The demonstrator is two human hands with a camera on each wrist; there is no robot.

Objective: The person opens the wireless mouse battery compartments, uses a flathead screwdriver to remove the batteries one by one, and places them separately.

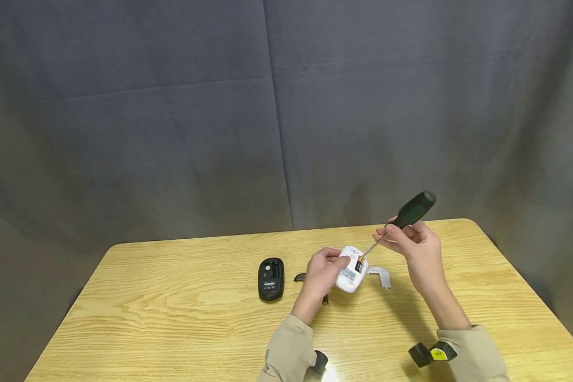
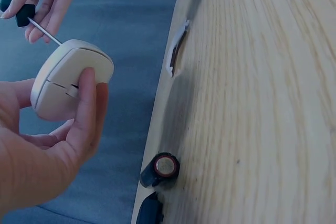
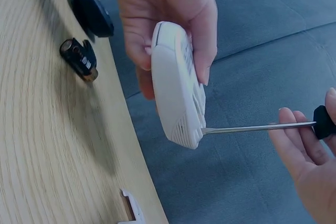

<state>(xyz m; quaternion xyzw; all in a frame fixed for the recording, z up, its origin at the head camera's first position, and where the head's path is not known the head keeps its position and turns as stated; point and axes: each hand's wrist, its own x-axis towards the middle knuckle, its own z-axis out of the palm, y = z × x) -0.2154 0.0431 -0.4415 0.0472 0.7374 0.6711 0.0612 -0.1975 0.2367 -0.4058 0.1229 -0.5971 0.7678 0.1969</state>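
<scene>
My left hand (image 1: 319, 271) holds a white computer mouse (image 1: 347, 283) above the table, underside up, with the thumb on its underside. A dark battery (image 1: 359, 265) with a copper-coloured end lies in the open compartment. My right hand (image 1: 421, 252) grips a screwdriver (image 1: 414, 210) with a dark green handle, low on the handle near the shaft. In the right wrist view, the flat tip of the screwdriver (image 3: 252, 128) meets the end of the mouse (image 3: 170, 93). Below, on the table, lies a loose white battery cover (image 1: 383, 276).
A black mouse (image 1: 270, 279) lies upside down left of the hands, its battery slot uncovered. Near it are a loose battery (image 3: 77, 57) and a small black cover (image 1: 300, 277). A grey curtain (image 1: 196, 132) hangs behind the wooden table (image 1: 181, 318).
</scene>
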